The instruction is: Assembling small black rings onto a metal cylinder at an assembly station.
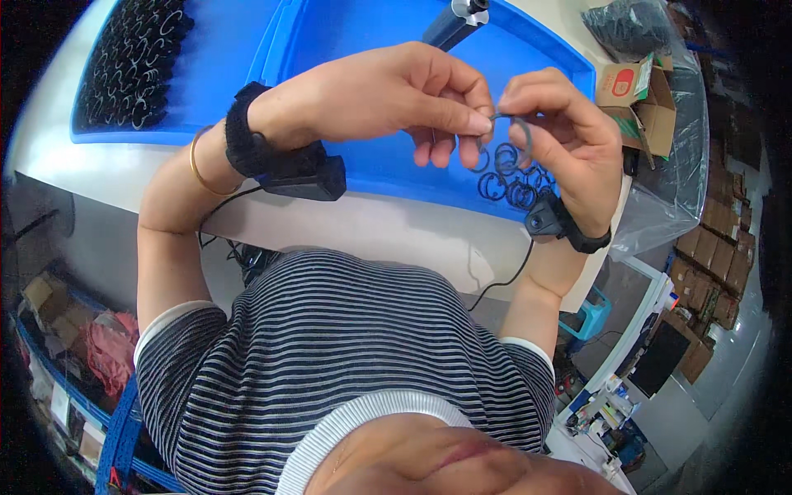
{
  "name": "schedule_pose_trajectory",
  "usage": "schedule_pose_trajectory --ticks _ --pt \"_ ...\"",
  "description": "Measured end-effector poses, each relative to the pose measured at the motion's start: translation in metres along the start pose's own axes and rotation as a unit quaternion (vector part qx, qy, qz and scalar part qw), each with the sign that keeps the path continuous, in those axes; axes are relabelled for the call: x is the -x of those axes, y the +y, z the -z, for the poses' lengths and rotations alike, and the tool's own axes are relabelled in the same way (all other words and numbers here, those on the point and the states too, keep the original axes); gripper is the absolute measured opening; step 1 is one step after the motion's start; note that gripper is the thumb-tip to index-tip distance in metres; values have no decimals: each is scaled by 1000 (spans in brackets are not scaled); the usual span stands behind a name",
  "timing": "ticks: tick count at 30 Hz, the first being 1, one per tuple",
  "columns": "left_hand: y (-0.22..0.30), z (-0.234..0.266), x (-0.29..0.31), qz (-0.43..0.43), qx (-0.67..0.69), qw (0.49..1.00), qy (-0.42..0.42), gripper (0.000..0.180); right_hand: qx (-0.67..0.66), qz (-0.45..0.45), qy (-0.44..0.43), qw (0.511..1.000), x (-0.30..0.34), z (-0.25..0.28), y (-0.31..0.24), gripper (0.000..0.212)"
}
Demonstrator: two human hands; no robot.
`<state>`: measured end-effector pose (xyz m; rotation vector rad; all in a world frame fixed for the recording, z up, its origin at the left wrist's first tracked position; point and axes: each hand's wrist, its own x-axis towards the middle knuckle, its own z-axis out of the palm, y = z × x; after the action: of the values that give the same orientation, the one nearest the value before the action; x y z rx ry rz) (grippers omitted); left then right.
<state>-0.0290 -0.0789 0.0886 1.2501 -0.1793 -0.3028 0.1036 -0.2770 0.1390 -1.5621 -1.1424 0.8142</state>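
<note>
A thin dark grey ring (529, 137) is held up between my two hands above a blue tray (388, 175). My left hand (412, 95) pinches its left side between thumb and forefinger, the other fingers curled below. Around the right side of the ring, the thumb and fingers of my right hand (569, 136) are closed. My fingers cover part of the ring. Several loose black rings (520, 188) lie in the tray just below my right hand.
Many black curved pieces (136, 62) fill the left end of a blue tray. A dark cylindrical device (452, 26) juts over the trays at the back. An opened cardboard box (656, 107) and clear plastic sheeting (668, 194) are at the right. Cables hang from both wrist-worn devices.
</note>
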Motion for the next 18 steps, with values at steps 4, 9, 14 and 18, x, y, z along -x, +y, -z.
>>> schedule_pose_trajectory --ticks 4,9,14,18 --pt "-4 -2 -1 -60 -86 992 65 24 -21 11 39 999 7 -4 -4 22" --pt "10 1 1 -81 -50 985 143 30 -37 -42 70 996 8 1 -8 28" --pt "2 -1 3 -93 -124 983 102 29 -35 -66 35 997 5 3 -8 38" --pt "3 -1 3 -78 -73 991 80 31 -55 -62 42 996 3 1 -4 38"
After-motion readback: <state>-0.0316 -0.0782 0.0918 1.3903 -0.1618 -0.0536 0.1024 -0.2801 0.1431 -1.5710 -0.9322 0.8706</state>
